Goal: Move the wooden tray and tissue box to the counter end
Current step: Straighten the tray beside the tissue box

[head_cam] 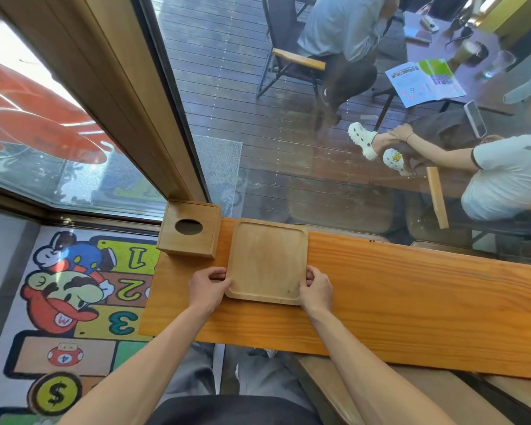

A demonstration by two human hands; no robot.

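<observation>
A shallow square wooden tray (267, 260) lies flat on the orange wooden counter (411, 296), close to its left end. My left hand (209, 286) grips the tray's near left corner and my right hand (316, 288) grips its near right corner. A wooden tissue box (190, 230) with an oval hole in its top stands at the counter's far left corner, just left of the tray and against the window frame. No tissue shows in the hole.
A glass window (319, 133) runs along the counter's far edge, with people seated at a table outside. The counter stretches away to the right. A cartoon floor mat (74, 302) lies below the left end. A wooden bench (411, 391) sits under the counter.
</observation>
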